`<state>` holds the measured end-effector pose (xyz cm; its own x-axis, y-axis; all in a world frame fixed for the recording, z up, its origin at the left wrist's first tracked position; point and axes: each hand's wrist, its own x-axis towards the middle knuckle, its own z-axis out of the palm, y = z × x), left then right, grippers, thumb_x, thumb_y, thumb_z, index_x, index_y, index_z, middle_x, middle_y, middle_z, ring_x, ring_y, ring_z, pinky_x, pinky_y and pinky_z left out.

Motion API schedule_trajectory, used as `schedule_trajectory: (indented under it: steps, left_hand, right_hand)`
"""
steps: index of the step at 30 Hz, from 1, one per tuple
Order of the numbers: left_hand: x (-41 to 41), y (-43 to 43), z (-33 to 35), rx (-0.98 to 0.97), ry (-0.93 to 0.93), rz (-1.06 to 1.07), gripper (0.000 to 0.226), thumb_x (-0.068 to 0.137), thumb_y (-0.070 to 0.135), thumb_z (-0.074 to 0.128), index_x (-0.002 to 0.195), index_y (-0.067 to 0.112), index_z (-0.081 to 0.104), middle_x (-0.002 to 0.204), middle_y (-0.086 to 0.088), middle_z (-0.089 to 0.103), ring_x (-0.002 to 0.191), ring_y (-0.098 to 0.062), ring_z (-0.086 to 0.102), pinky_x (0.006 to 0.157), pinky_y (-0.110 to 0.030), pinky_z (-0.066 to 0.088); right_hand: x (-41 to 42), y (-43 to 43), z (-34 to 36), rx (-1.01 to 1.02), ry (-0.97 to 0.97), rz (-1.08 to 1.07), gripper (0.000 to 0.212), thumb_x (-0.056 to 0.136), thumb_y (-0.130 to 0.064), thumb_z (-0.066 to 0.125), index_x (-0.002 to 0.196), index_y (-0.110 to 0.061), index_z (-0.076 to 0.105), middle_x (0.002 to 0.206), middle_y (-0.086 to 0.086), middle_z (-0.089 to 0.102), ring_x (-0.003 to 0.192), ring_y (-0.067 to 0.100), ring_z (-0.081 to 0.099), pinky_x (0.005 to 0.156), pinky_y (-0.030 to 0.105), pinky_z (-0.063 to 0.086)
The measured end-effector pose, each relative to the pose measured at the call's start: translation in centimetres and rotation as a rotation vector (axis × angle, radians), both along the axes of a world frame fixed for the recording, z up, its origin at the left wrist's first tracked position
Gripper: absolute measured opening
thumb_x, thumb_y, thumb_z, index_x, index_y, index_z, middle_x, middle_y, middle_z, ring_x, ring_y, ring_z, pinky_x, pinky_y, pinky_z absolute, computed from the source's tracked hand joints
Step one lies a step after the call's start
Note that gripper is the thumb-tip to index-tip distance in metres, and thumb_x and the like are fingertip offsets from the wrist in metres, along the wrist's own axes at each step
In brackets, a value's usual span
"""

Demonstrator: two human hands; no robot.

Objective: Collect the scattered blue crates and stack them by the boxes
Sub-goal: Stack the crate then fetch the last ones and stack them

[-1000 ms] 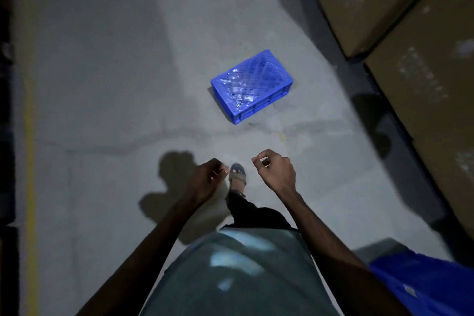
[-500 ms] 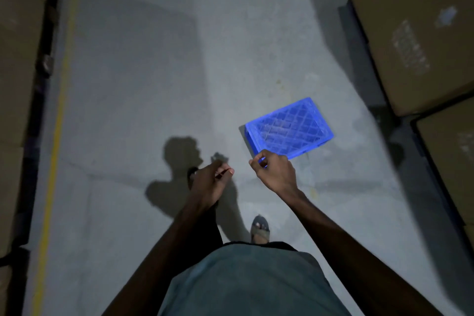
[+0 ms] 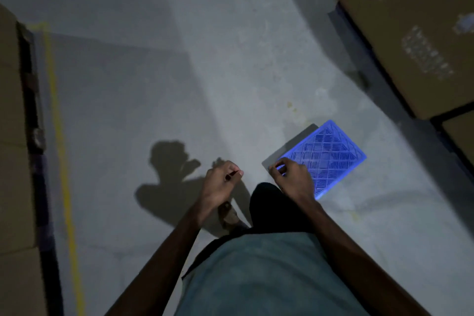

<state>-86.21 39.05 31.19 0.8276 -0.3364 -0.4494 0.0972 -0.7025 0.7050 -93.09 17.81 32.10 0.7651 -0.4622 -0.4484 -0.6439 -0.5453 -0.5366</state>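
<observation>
Fingers [image 3: 232,173] of left hand [image 3: 220,185] curled loosely together on nothing; fingers [image 3: 278,165] of right hand [image 3: 293,179] likewise curled, overlapping near corner of blue crate [image 3: 325,156], contact or hold not discernible. Crate upside down on concrete floor [image 3: 154,84], lattice base up, at 2 o'clock from right hand. Cardboard boxes [image 3: 410,20] at 1 o'clock, well apart from crate; yellow floor line [image 3: 62,161] at 9 o'clock beside more cardboard [image 3: 12,136].
</observation>
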Motion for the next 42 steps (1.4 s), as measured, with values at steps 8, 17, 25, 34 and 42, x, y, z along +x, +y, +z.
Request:
schedule_trajectory:
  steps: [8, 17, 25, 34, 42]
  left_hand:
    - [17.6, -3.7, -0.5, -0.049, 0.006, -0.145, 0.017, 0.078, 0.055, 0.059, 0.082, 0.040, 0.064, 0.088, 0.010, 0.075, 0.084, -0.008, 0.070, 0.077, -0.023, 0.051]
    - [38.2, -15.8, 1.4, -0.072, -0.088, -0.364, 0.012, 0.096, 0.028, 0.072, 0.092, 0.016, 0.071, 0.082, 0.009, 0.069, 0.071, 0.003, 0.062, 0.073, -0.017, 0.051]
    - [48.4, -31.3, 2.8, -0.117, -0.055, -0.717, 0.014, 0.098, 0.032, 0.067, 0.098, 0.019, 0.071, 0.095, 0.008, 0.074, 0.087, -0.003, 0.066, 0.082, -0.023, 0.053]
    - [51.6, -48.8, -0.8, -0.076, 0.082, -1.332, 0.015, 0.092, 0.032, 0.071, 0.092, 0.017, 0.072, 0.089, 0.004, 0.076, 0.082, -0.007, 0.068, 0.078, -0.023, 0.052]
    - [50.5, -60.2, -3.5, -0.024, 0.120, -1.787, 0.014, 0.094, 0.030, 0.070, 0.091, 0.016, 0.071, 0.089, 0.005, 0.076, 0.081, -0.011, 0.067, 0.081, -0.027, 0.053]
  right_hand:
    - [15.1, -3.2, -1.4, -0.009, -0.043, -0.190, 0.018, 0.093, -0.047, 0.067, 0.092, -0.029, 0.069, 0.075, -0.012, 0.066, 0.092, 0.021, 0.070, 0.069, 0.030, 0.041]
    - [30.8, -11.3, -3.3, 0.064, -0.059, -0.368, 0.019, 0.090, -0.050, 0.068, 0.087, -0.032, 0.068, 0.076, -0.009, 0.069, 0.091, 0.023, 0.071, 0.072, 0.029, 0.047]
    - [38.9, -20.7, -0.9, 0.036, -0.162, -0.711, 0.024, 0.088, -0.052, 0.066, 0.089, -0.029, 0.070, 0.070, -0.013, 0.067, 0.079, 0.016, 0.066, 0.073, 0.030, 0.049]
    - [37.2, -25.6, -1.9, 0.045, -0.068, -1.330, 0.032, 0.084, -0.053, 0.058, 0.088, -0.023, 0.068, 0.073, -0.008, 0.069, 0.083, 0.021, 0.067, 0.069, 0.032, 0.044]
    - [36.8, -25.1, -2.9, 0.086, -0.012, -1.807, 0.014, 0.091, -0.045, 0.070, 0.087, -0.032, 0.067, 0.084, -0.009, 0.071, 0.090, 0.019, 0.068, 0.074, 0.030, 0.044]
